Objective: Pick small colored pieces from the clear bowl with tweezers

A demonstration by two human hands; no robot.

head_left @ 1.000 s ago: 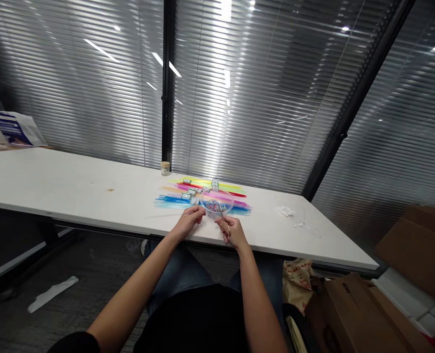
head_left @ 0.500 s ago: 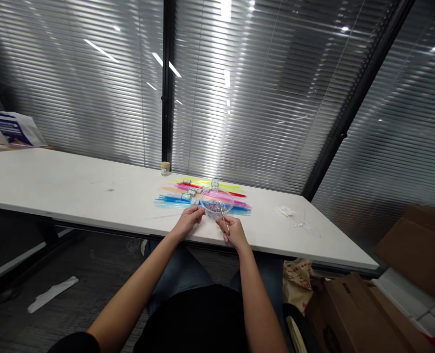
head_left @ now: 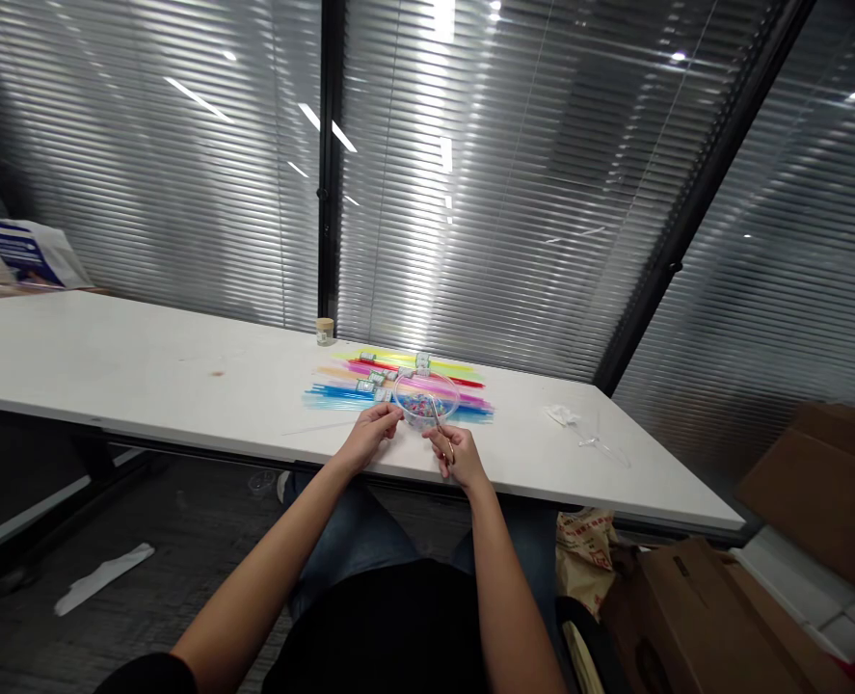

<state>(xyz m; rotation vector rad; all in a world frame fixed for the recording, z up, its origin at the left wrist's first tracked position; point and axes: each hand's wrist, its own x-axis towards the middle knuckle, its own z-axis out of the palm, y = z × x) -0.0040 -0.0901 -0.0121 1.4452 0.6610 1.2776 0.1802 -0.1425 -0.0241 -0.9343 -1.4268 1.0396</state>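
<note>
My left hand (head_left: 371,431) is pinched on a thin clear straw that runs left across the white table (head_left: 145,376), close to the near rim of a clear bowl (head_left: 425,397) holding small coloured pieces. My right hand (head_left: 453,453) is closed on small scissors (head_left: 439,421), whose blades point up toward the bowl. Behind the bowl lie rows of coloured straws (head_left: 340,393) in yellow, red, pink and blue, with small labelled bands on them.
A small jar (head_left: 324,331) stands at the table's back edge. White scraps (head_left: 561,414) and a clear item lie to the right. Cardboard boxes (head_left: 694,607) sit on the floor at right, a printed bag (head_left: 26,253) at far left. Blinds cover the window behind.
The hands stay nearly where they were; my right hand with the scissors shifted slightly, the left hand keeps its pinch.
</note>
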